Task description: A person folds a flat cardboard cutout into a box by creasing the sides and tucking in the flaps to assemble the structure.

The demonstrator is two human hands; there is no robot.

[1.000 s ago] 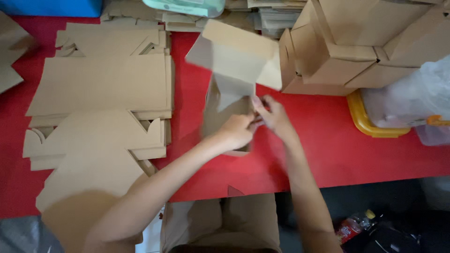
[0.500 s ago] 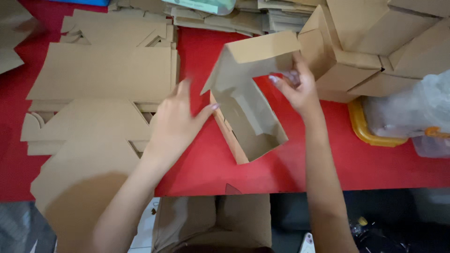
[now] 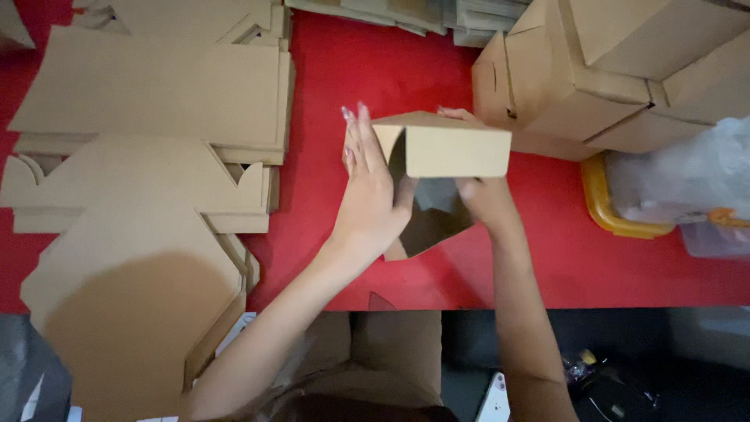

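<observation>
A red surface [image 3: 351, 70] fills most of the view, its near edge running across the lower part. On its left lies a wide stack of flat cardboard blanks [image 3: 148, 101], cut with tabs and notches, some hanging over the near edge. At the upper right stands a pile of folded cardboard boxes [image 3: 625, 70], plain brown, close behind the work. Right of them sits a yellow tray [image 3: 605, 211] under a clear plastic bag [image 3: 687, 180]. In the middle, a small half-folded cardboard box [image 3: 457, 148] rests on the surface, its open side facing the person. The left hand [image 3: 371, 195] lies flat and open against its left wall; the right hand [image 3: 484, 199] grips its lower right side, fingers partly hidden.
</observation>
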